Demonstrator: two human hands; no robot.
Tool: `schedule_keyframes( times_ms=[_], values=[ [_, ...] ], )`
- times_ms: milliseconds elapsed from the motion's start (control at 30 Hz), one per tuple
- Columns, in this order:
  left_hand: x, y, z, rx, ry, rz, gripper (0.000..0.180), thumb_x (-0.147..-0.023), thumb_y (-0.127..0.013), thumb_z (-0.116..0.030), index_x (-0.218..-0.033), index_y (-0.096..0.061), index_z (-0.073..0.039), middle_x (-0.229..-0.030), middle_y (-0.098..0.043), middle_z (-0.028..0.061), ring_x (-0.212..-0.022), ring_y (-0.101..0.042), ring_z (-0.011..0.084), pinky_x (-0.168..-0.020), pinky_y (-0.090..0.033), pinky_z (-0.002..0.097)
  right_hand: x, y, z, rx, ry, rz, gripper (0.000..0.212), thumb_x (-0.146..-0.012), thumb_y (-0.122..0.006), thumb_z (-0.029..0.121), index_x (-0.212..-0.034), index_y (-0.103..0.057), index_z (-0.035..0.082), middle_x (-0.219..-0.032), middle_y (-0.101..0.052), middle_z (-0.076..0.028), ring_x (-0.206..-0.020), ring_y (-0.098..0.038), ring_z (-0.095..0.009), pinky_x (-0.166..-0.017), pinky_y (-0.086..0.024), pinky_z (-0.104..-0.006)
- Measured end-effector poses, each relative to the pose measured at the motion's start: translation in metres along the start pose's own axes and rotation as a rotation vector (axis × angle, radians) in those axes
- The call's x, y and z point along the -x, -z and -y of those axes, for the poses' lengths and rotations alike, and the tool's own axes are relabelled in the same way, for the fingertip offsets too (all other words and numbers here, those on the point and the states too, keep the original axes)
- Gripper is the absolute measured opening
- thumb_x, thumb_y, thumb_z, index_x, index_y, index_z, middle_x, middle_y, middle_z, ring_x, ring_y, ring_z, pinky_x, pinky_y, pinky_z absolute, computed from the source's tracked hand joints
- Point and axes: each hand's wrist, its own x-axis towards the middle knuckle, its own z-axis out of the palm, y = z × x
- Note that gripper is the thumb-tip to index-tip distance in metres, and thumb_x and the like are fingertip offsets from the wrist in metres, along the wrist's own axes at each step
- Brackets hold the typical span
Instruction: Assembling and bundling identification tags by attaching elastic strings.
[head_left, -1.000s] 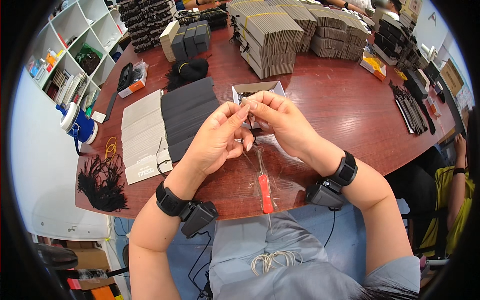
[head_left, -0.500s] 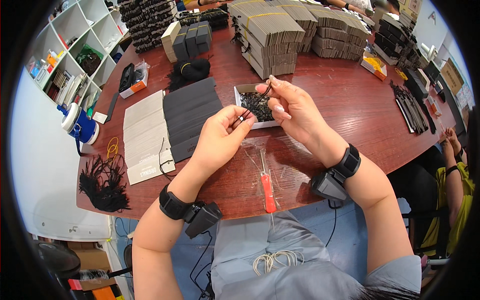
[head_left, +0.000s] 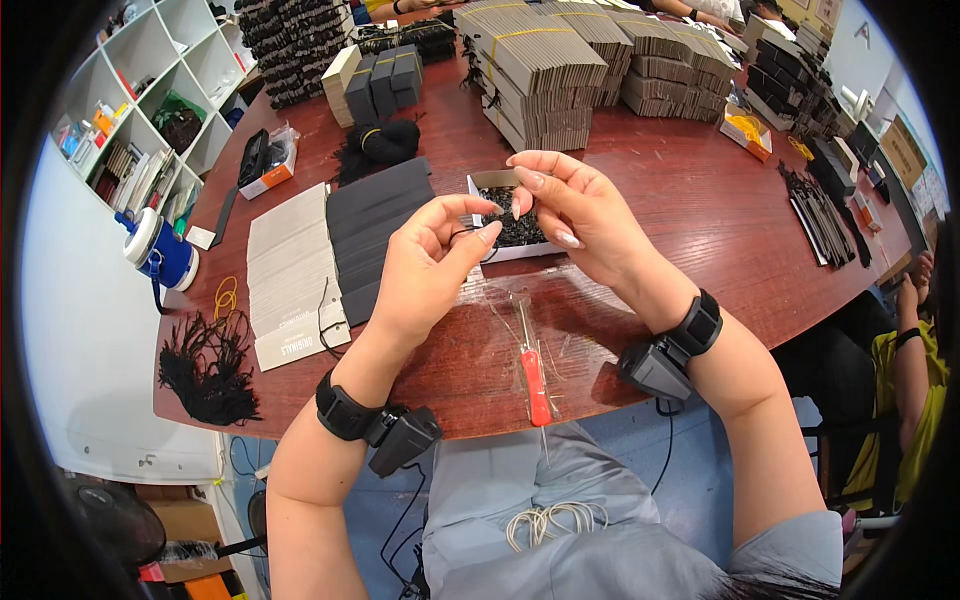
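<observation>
In front of me my left hand (head_left: pixel 425 265) is closed in a pinch, with a thin black cord (head_left: pixel 462 233) looped by its thumb and forefinger. My right hand (head_left: pixel 585 215) is raised close beside it, thumb and fingertips pressed together; whatever is between them is too small to make out. Both hands hover over the near side of a white box (head_left: pixel 530 250) of small black pieces. Below them lies a tool with a red handle (head_left: pixel 535 385) and a thin metal shaft, among clear plastic scraps. Left of the box are overlapping rows of beige tags (head_left: pixel 290 260) and black tags (head_left: pixel 380 225).
Black cords (head_left: pixel 210 370) lie at the table's left edge, and a black cord bundle (head_left: pixel 378 143) lies farther back. Banded tag stacks (head_left: pixel 540 75) rise at the far side. A blue-and-white jug (head_left: pixel 160 250) stands left. Another person's arm (head_left: pixel 910 350) shows at right.
The black cord stretched between my hands is now slack and looped at the left hand. My right fingertips have shifted slightly left and down; the left fingers have lifted a little.
</observation>
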Motion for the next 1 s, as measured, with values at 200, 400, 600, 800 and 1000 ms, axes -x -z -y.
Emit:
schedule_keyframes(
  times_ms=[200, 400, 600, 800, 1000],
  values=[
    [-0.001, 0.005, 0.005, 0.181, 0.073, 0.074, 0.015, -0.084, -0.056, -0.009, -0.096, -0.058, 0.000, -0.083, -0.059, 0.0004, -0.073, -0.049, 0.0014, -0.063, -0.037, 0.0154, 0.004, -0.004, 0.001, -0.136, 0.012, 0.108, 0.026, -0.084, -0.056, 0.014, -0.106, -0.048, 0.002, -0.078, -0.060, -0.006, -0.045, -0.039, -0.001, -0.039, -0.028, -0.0122],
    [-0.001, -0.001, 0.003, 0.111, 0.087, 0.060, 0.014, -0.086, -0.054, -0.013, -0.090, -0.059, -0.002, -0.054, -0.039, -0.0094, -0.044, -0.025, -0.0017, -0.039, -0.018, 0.0164, 0.000, 0.002, -0.001, -0.238, -0.021, 0.015, 0.029, -0.080, -0.061, 0.010, -0.105, -0.049, 0.002, -0.085, -0.062, -0.009, -0.047, -0.043, -0.002, -0.040, -0.030, -0.0119],
    [-0.002, 0.007, 0.007, 0.153, 0.125, 0.093, 0.014, -0.085, -0.055, -0.013, -0.091, -0.061, -0.002, -0.070, -0.055, -0.0061, -0.050, -0.032, -0.0034, -0.044, -0.023, 0.0134, 0.000, 0.007, 0.001, -0.177, -0.070, 0.009, 0.022, -0.078, -0.063, 0.010, -0.097, -0.057, 0.001, -0.091, -0.063, -0.010, -0.053, -0.051, -0.004, -0.041, -0.033, -0.0113],
    [-0.002, 0.001, 0.003, 0.059, 0.111, 0.015, 0.016, -0.088, -0.051, -0.016, -0.090, -0.059, -0.002, -0.054, -0.038, -0.0097, -0.045, -0.023, -0.0019, -0.040, -0.016, 0.0165, 0.000, 0.002, 0.003, -0.175, -0.068, -0.029, 0.014, -0.078, -0.064, 0.013, -0.086, -0.060, 0.003, -0.088, -0.063, -0.008, -0.052, -0.049, -0.003, -0.041, -0.032, -0.0126],
    [-0.001, -0.004, 0.018, -0.183, -0.146, -0.063, 0.014, -0.086, -0.054, -0.009, -0.093, -0.058, 0.002, -0.071, -0.055, -0.0027, -0.060, -0.045, -0.0010, -0.052, -0.037, 0.0147, -0.004, 0.010, -0.006, -0.014, -0.051, -0.236, 0.013, -0.080, -0.063, 0.018, -0.078, -0.058, 0.006, -0.085, -0.063, -0.008, -0.048, -0.044, -0.003, -0.042, -0.030, -0.0161]
  ],
)
